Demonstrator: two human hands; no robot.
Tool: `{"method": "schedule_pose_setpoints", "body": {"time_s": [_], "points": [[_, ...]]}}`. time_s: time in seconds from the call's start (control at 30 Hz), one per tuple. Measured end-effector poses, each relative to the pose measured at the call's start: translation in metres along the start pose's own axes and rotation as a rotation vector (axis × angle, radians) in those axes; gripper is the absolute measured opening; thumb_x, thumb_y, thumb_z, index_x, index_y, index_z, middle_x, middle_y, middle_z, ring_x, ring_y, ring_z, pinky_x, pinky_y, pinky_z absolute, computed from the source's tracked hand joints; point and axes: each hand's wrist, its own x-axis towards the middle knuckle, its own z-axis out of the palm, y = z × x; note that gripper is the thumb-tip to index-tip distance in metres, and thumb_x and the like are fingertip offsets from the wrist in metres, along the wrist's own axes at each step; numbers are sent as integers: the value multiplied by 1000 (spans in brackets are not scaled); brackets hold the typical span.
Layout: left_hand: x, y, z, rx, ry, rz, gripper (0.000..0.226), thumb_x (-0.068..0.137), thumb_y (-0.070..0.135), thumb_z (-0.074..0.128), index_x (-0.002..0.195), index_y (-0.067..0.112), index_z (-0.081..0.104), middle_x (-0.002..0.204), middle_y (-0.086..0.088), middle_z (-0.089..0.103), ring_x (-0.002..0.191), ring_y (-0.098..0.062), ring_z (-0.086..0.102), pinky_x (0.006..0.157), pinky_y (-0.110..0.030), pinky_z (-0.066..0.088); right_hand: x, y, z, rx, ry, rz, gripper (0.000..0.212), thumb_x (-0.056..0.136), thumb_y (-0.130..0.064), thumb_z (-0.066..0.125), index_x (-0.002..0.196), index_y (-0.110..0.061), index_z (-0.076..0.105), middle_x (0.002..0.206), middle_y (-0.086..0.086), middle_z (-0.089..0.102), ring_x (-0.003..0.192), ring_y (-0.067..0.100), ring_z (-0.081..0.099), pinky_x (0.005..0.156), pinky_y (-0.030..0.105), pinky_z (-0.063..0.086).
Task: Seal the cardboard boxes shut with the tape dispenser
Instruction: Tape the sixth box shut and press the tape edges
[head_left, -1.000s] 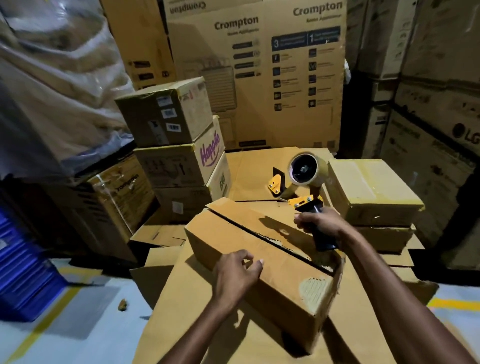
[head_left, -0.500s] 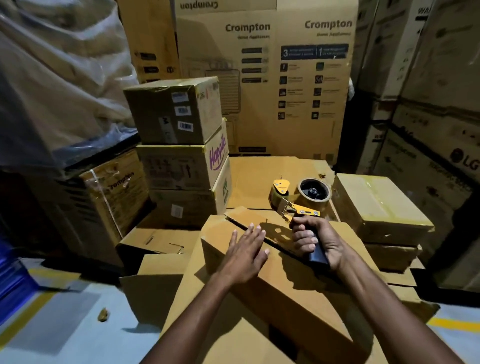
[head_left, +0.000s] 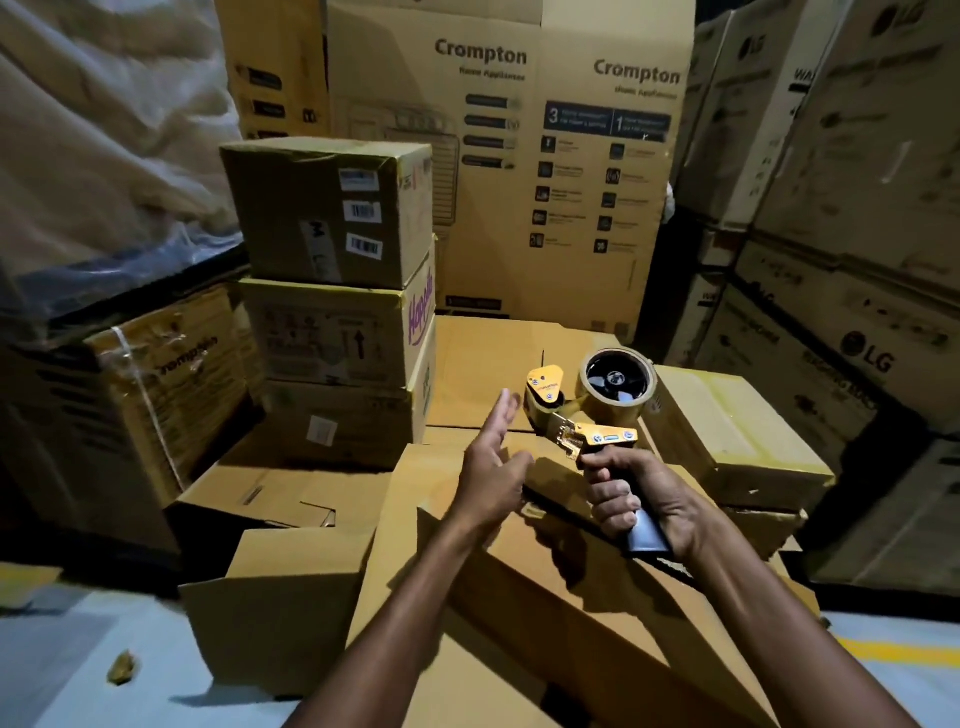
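Note:
A long brown cardboard box (head_left: 561, 597) lies in front of me on flattened cardboard, its top flaps closed with a dark seam showing under my hands. My right hand (head_left: 636, 493) grips the dark handle of the yellow tape dispenser (head_left: 587, 410), which carries a roll of brown tape and hovers over the box's far end. My left hand (head_left: 493, 457) is raised above the box with fingers straight, just left of the dispenser's front, touching nothing.
Three stacked boxes (head_left: 337, 312) stand at the left. A taped box (head_left: 727, 436) lies at the right on another. An open empty carton (head_left: 275, 597) sits at the lower left. Tall Crompton cartons (head_left: 519, 156) and LG cartons (head_left: 857, 260) wall in the back and right.
My left hand has lifted off the box top and moved up toward the dispenser. The dispenser has risen a little off the box's far end. The view has moved closer.

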Motion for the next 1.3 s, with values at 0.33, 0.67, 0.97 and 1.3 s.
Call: {"method": "schedule_pose_setpoints", "body": {"time_s": [0.33, 0.67, 0.97, 1.3], "points": [[5, -13, 7, -118, 345, 40, 57, 95, -1, 60, 144, 27, 54, 134, 15, 62, 110, 6, 62, 82, -19, 56, 19, -41, 24, -241, 141, -70, 28, 90, -17, 65, 68, -19, 47, 56, -7, 32, 39, 7, 28, 35, 21, 28], [41, -5, -14, -768, 220, -812, 72, 100, 61, 52, 109, -9, 67, 89, -25, 74, 64, -31, 72, 42, -25, 52, 24, -51, 29, -558, 256, -113, 22, 80, -20, 72, 70, -17, 53, 60, -1, 36, 45, 11, 29, 42, 24, 25], [60, -9, -28, -689, 244, -795, 16, 98, 5, 59, 85, -5, 64, 61, -15, 66, 40, -13, 58, 37, -15, 44, 39, -44, 16, -771, 237, -131, 17, 93, -21, 72, 87, -11, 59, 62, 3, 45, 48, 15, 38, 45, 26, 31], [71, -25, -43, -408, 401, -640, 13, 91, 5, 67, 98, -5, 72, 71, -20, 72, 44, -16, 60, 32, -17, 37, 35, -34, 17, -897, 238, -153, 14, 97, -17, 69, 93, -7, 62, 61, 4, 50, 47, 16, 43, 44, 27, 38]]}}
